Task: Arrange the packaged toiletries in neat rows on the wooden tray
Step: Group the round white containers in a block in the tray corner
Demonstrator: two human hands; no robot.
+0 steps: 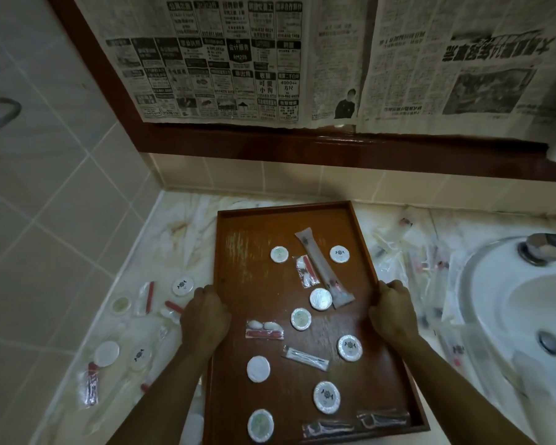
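The wooden tray [238, 252] lies on the marble desk against the back wall, the left hand [204, 313] curled over its left rim and the right hand [392, 311] over its right rim, each grip closed on the wood. Round soap packets [349, 347], a long toothbrush sachet [321, 268] and flat plastic sleeves [264, 330] lie scattered across it, more on the desk by its left edge. They look light, soft-wrapped and slippery, best pinched by a packet edge; the stiff tray should stay level.
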